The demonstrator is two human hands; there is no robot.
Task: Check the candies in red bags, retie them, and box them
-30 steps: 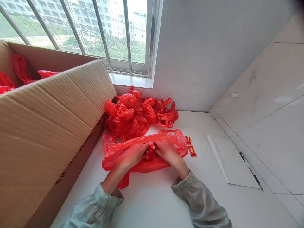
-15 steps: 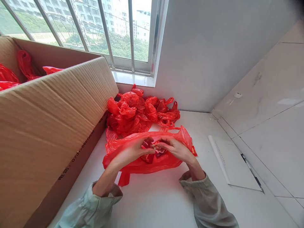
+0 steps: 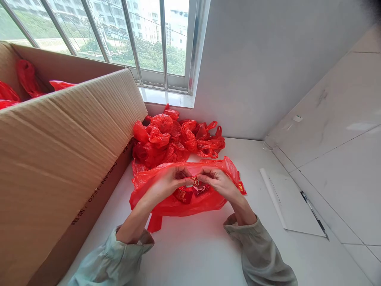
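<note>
A red plastic bag [image 3: 178,208] lies spread open on the white table. Over its mouth, my left hand [image 3: 171,182] and my right hand [image 3: 222,184] face each other with fingertips almost meeting. Between them is a small red packet with gold print [image 3: 195,181], pinched by thumb and fingers from both sides. Inside the bag, just below the fingers, lie a dark red packet [image 3: 183,196] and a maroon packet with pale lettering [image 3: 201,190]. What the packets contain cannot be made out.
Crumpled red plastic bags [image 3: 166,135] are heaped against the wall. On the left stands a large cardboard box [image 3: 74,131] with more red bags inside. Another red packet [image 3: 241,187] lies right of the open bag. Paper [image 3: 288,198] and a pen [image 3: 314,214] lie at right.
My fingertips have closed in on the small packet, and the left thumb and fingers have come together. The dark red packet shows more clearly below. The view has shifted slightly.
</note>
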